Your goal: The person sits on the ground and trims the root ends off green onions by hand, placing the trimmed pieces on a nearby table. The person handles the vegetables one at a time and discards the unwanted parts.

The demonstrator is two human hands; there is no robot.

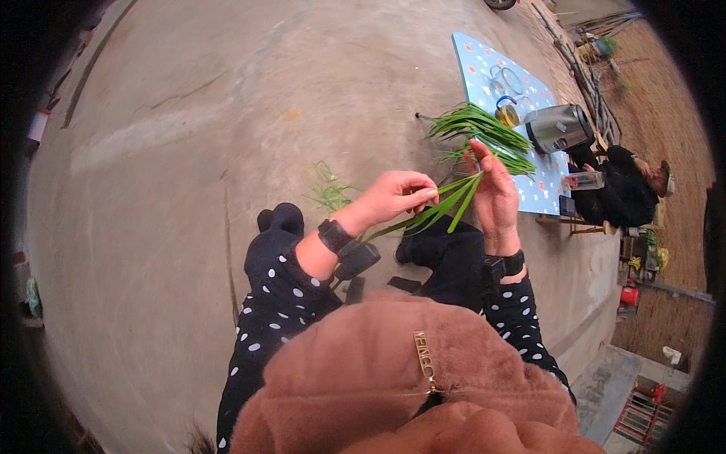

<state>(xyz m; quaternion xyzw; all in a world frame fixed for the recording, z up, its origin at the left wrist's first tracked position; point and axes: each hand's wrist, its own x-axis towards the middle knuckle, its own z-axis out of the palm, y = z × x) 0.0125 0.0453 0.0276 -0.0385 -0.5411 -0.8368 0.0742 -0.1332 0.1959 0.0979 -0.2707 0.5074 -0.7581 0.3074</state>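
Note:
A few long flat green leaves, which look like garlic chives, hang between my hands above my knees. My right hand grips their pale ends between thumb and fingers. Close by on the left, my left hand has its thumb and fingertips pinched together at the leaves; which strand they hold is too small to make out. Beyond my right hand, a thick pile of the same chives lies on the edge of a light blue patterned table. Loose green scraps are scattered on the floor left of my left hand.
On the table stand a silver kettle, a glass jug with yellow liquid and a clear bottle. A person in dark clothes sits at its far side. Concrete floor spreads to the left.

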